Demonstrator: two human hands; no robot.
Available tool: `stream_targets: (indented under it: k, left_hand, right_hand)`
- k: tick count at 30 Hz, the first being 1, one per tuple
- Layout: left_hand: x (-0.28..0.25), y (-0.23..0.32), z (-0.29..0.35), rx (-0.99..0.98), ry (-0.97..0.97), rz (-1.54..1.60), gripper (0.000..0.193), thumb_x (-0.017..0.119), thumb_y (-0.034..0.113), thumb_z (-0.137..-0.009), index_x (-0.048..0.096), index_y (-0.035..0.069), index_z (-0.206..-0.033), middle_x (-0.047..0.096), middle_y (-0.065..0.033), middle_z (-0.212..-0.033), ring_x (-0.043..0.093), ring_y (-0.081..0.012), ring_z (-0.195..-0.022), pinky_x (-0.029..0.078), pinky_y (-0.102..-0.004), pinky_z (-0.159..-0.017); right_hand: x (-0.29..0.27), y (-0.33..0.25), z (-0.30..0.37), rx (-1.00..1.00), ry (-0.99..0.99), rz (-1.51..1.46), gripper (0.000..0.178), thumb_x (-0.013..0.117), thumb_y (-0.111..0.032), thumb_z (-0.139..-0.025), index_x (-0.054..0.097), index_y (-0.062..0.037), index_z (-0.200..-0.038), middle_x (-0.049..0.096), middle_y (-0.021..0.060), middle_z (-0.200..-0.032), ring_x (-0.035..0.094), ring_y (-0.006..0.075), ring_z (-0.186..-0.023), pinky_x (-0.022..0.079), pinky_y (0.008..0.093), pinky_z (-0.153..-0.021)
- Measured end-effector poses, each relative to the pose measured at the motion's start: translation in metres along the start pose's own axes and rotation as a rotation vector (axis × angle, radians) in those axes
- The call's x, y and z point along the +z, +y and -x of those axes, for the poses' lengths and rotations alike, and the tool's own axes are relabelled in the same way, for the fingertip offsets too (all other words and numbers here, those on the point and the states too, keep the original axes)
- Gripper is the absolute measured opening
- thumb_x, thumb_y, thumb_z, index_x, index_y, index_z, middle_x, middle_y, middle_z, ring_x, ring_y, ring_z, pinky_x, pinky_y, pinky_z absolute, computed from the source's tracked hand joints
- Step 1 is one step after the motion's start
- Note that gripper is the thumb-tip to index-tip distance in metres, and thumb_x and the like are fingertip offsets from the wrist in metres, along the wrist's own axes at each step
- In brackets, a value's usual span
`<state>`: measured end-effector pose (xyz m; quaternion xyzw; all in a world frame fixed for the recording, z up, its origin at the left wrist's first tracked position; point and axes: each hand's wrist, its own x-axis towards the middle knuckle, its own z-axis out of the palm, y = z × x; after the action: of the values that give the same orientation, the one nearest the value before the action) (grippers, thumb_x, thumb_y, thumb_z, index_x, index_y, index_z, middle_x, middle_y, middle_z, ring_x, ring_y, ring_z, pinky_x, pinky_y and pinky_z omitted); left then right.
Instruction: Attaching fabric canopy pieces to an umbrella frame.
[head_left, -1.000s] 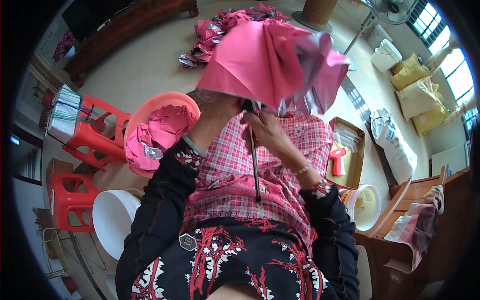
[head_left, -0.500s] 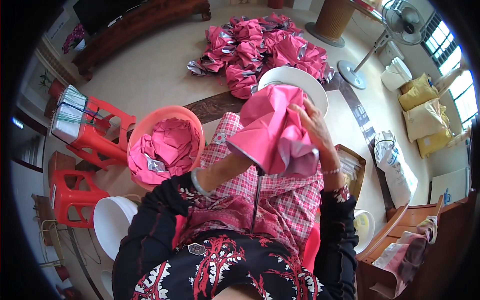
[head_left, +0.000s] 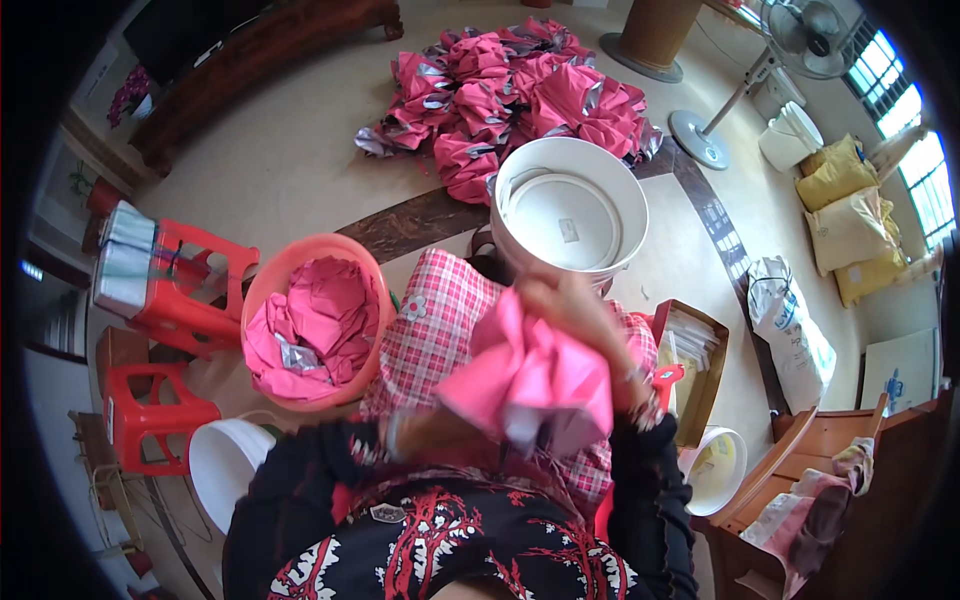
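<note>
Above my lap I hold a crumpled piece of pink fabric (head_left: 530, 385) with a silvery-grey underside. My right hand (head_left: 575, 305), blurred by motion, is closed on its upper end. My left hand (head_left: 430, 432) reaches in under the fabric from the left; its fingers are hidden there. Just ahead of my right hand stands a white bucket (head_left: 625, 200) with a white round piece inside. To the left, an orange-pink tub (head_left: 372, 300) holds more crumpled pink fabric (head_left: 325, 310) of the same sort.
A large heap of pink and silver fabric (head_left: 520, 95) lies on the floor ahead. Red stools (head_left: 160, 400) and a white bucket (head_left: 225, 460) stand left. At right are an open carton (head_left: 700, 400), a white sack (head_left: 790, 330) and a wooden chair (head_left: 770, 490); a standing fan (head_left: 700, 140) is farther off.
Both hands have drawn the pink fabric down toward my body, so the white bucket's inside now shows. My view has shifted slightly.
</note>
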<state>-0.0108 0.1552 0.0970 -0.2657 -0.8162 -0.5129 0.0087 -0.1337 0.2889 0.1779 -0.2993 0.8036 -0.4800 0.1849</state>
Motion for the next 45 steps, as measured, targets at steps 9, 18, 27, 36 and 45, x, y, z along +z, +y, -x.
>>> stream_targets:
  k: [9,18,27,36,45]
  left_hand:
    - [-0.046,-0.011,0.014,-0.038,-0.017,-0.281,0.034,0.048,0.018,-0.085,0.045,0.004,-0.115,0.051,-0.0122,-0.11,0.051,-0.0223,-0.098,0.042,-0.0332,-0.084]
    - [-0.148,-0.073,-0.143,-0.065,-0.019,-0.567,0.03,0.057,0.021,-0.078,0.056,0.003,-0.103,0.059,-0.0138,-0.097,0.058,-0.0242,-0.083,0.046,-0.034,-0.074]
    - [-0.23,-0.081,-0.279,-0.115,0.148,1.061,0.024,0.05,0.021,-0.085,0.055,0.003,-0.1,0.061,-0.0121,-0.086,0.057,-0.0223,-0.078,0.044,-0.0338,-0.071]
    - [-0.163,-0.087,0.006,-0.73,0.179,0.368,0.022,0.053,0.009,-0.085,0.053,0.001,-0.105,0.061,-0.0084,-0.083,0.06,-0.0136,-0.071,0.051,-0.0245,-0.061]
    - [-0.281,-0.152,0.285,-0.962,0.797,0.62,0.031,0.051,0.023,-0.086,0.051,0.001,-0.108,0.06,-0.0097,-0.084,0.062,-0.0199,-0.073,0.051,-0.0259,-0.06]
  right_hand:
    - [0.04,0.022,0.049,0.206,0.034,-0.077,0.02,0.048,-0.013,-0.082,0.058,0.002,-0.09,0.059,0.0116,-0.078,0.059,0.0172,-0.072,0.045,0.0264,-0.065]
    - [-0.062,-0.025,0.025,-0.012,0.892,-0.182,0.018,0.047,-0.011,-0.088,0.056,-0.0015,-0.1,0.059,0.003,-0.089,0.055,0.0103,-0.074,0.044,0.0223,-0.067]
    - [-0.018,0.063,0.025,0.003,0.451,0.109,0.012,0.05,-0.003,-0.082,0.057,-0.0018,-0.092,0.06,0.0088,-0.074,0.058,0.0163,-0.069,0.046,0.0279,-0.063]
    - [0.048,0.126,0.037,0.027,0.07,0.218,0.008,0.055,-0.006,-0.077,0.058,-0.0019,-0.083,0.058,0.0136,-0.072,0.058,0.0207,-0.063,0.047,0.0315,-0.059]
    - [0.054,0.118,0.036,0.128,0.048,0.121,0.01,0.053,-0.007,-0.08,0.059,-0.0021,-0.086,0.057,0.0066,-0.066,0.055,0.0112,-0.06,0.045,0.0262,-0.053]
